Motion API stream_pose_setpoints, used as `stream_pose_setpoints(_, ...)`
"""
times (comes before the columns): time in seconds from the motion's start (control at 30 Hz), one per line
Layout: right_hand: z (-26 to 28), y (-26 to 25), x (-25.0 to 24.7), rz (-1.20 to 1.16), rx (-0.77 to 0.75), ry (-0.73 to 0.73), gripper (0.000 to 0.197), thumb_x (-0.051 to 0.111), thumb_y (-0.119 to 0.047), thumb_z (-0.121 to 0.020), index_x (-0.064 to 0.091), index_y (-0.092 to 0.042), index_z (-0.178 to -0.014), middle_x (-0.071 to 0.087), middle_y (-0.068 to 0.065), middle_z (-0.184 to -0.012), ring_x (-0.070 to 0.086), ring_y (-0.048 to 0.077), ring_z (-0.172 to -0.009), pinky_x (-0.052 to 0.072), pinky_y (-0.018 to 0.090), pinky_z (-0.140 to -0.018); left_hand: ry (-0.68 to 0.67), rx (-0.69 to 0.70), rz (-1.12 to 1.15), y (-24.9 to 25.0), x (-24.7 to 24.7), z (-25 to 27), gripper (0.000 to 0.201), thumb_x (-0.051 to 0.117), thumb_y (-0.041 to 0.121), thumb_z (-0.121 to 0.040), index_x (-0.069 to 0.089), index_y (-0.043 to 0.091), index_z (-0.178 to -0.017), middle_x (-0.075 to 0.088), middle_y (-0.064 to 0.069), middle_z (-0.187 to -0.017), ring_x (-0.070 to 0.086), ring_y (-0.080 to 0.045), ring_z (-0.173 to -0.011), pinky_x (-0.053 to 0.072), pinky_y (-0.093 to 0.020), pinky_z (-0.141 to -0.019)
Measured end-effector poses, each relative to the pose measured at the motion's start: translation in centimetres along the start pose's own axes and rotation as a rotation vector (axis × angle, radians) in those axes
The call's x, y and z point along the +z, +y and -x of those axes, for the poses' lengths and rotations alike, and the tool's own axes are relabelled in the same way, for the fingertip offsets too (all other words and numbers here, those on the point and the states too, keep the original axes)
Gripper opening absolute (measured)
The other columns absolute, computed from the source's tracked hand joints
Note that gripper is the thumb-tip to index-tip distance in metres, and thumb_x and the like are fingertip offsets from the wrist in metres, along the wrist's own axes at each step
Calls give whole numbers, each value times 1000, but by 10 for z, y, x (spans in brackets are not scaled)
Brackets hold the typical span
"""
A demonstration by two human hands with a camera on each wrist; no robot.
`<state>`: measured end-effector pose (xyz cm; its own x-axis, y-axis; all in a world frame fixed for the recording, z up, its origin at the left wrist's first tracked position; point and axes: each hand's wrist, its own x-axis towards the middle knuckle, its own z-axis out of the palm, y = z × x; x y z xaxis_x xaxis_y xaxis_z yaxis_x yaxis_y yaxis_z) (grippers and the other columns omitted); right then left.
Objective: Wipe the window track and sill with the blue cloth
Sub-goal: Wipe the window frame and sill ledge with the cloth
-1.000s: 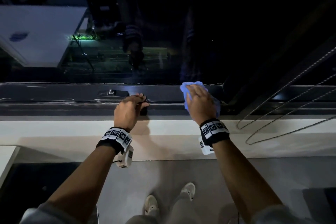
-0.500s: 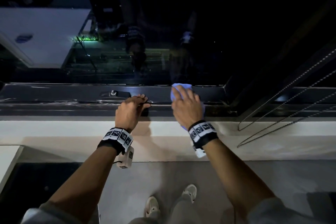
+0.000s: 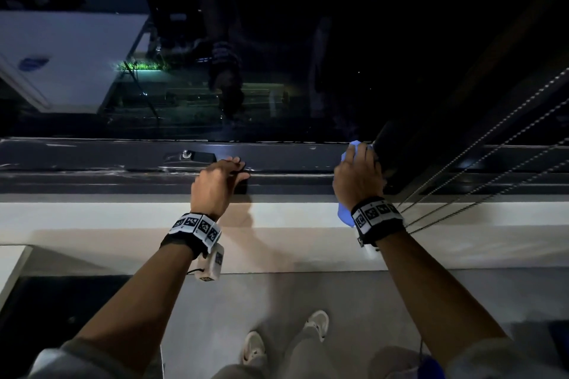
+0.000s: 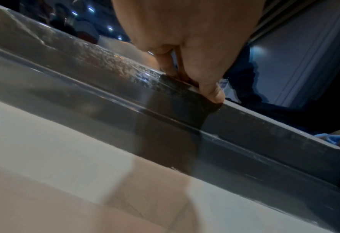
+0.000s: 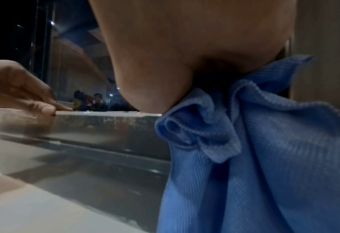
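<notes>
Blue cloth [image 3: 344,213] lies bunched under the right hand [image 3: 357,177], which presses it flat-palmed onto the dark track [image 3: 123,181]; its fingers reach over the track's far rail, and whether they curl round the fabric cannot be told. One corner of the cloth [image 5: 264,157] shows past the fingertips at the glass edge, another hangs out beneath the wrist over the pale sill [image 3: 92,215]. In the right wrist view the fabric drapes in folds from under the palm, down over the rail and into the channel.

Just right of this hand, the track meets a dark upright frame [image 3: 397,144], and the bead cords [image 3: 492,163] slant down to the sill close by, so the room on that side is tight. Leftward the track runs long and bare to the left hand [image 3: 217,184], well apart from the cloth.

That left hand [image 4: 185,47] holds nothing; its fingers are bent, tips set on the top edge of the far rail [image 4: 264,123], thumb resting on the same edge. A small latch [image 3: 189,156] sits on the track just left of it, and beyond that the track continues to the picture's edge.
</notes>
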<state>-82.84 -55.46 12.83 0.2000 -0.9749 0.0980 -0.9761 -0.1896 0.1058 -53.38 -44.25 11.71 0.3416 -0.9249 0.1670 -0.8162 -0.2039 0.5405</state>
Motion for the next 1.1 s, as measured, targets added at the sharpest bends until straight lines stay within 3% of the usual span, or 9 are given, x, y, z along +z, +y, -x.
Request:
stream_pose_setpoints(0.17, -18, 5, 2, -100, 149, -176, 45, 37, -25, -92, 67, -2, -115, 54, 18, -121, 47, 33, -113, 48, 41, -91, -10, 23, -2, -3, 0, -2, 35, 78, 46, -93, 78, 29, -123, 74, 6, -130, 72, -22, -117, 61, -41, -91)
stream_pose_setpoints(0.23, -22, -1, -6, -136, 185, -128, 39, 41, -23, -95, 71, -3, -109, 55, 18, -117, 47, 33, -111, 45, 37, -87, 4, 21, -4, -1, 1, -3, 35, 80, 44, -91, 79, 26, -121, 75, 4, -128, 73, -22, -115, 61, -41, -91)
stream_pose_setpoints(0.33, -21, -38, -19, -132, 34, -66, 29, 49, -26, -97, 69, -10, -110, 55, 14, -121, 48, 32, -112, 38, 37, -81, 12, 14, 6, -1, 3, -3, 35, 80, 44, -90, 79, 25, -120, 76, 3, -127, 74, -24, -112, 62, -41, -90)
stream_pose_setpoints(0.43, -18, -61, -16, 91, -152, -240, 38, 41, -28, -98, 74, -11, -98, 60, 17, -104, 44, 35, -101, 38, 45, -82, -11, 4, -14, -2, -1, -4, 35, 78, 47, -92, 78, 29, -122, 76, 5, -128, 74, -23, -114, 62, -42, -91)
stream_pose_setpoints(0.53, -31, -24, -8, 136, -12, -316, 42, 33, -27, -93, 73, -14, -91, 67, 9, -93, 43, 32, -99, 33, 45, -91, -2, 5, -3, -3, -3, -6, 33, 80, 43, -92, 79, 27, -121, 76, 5, -126, 73, -20, -114, 62, -41, -93)
stream_pose_setpoints(0.67, -41, 2, -6, 104, 77, -203, 36, 41, -27, -92, 73, -12, -95, 63, 18, -108, 48, 36, -110, 39, 41, -97, 35, 10, 48, -4, 9, -1, 28, 80, 39, -92, 79, 27, -117, 77, 6, -122, 75, -21, -109, 62, -43, -87)
stream_pose_setpoints(0.8, -23, -4, -4, 9, 55, -192, 43, 48, -23, -91, 56, 4, -124, 60, 27, -120, 52, 40, -112, 44, 45, -97, 38, 5, 40, -4, 9, -1, 29, 81, 39, -92, 79, 27, -118, 77, 5, -124, 74, -22, -112, 62, -43, -89)
stream_pose_setpoints(0.97, -32, 1, -18, -233, 185, -93, 49, 66, -24, -89, 42, -1, -125, 61, 22, -122, 50, 39, -121, 51, 43, -93, 49, 35, 26, -3, 8, -2, 27, 82, 30, -91, 81, 21, -117, 77, 0, -123, 74, -24, -113, 61, -42, -92)
stream_pose_setpoints(1.1, -25, 1, -6, -215, 157, -91, 51, 58, -31, -88, 37, -1, -124, 56, 27, -126, 47, 38, -121, 46, 42, -99, 42, 62, 26, -5, 9, -1, 28, 82, 29, -92, 80, 19, -118, 78, -2, -123, 74, -26, -113, 62, -45, -93)
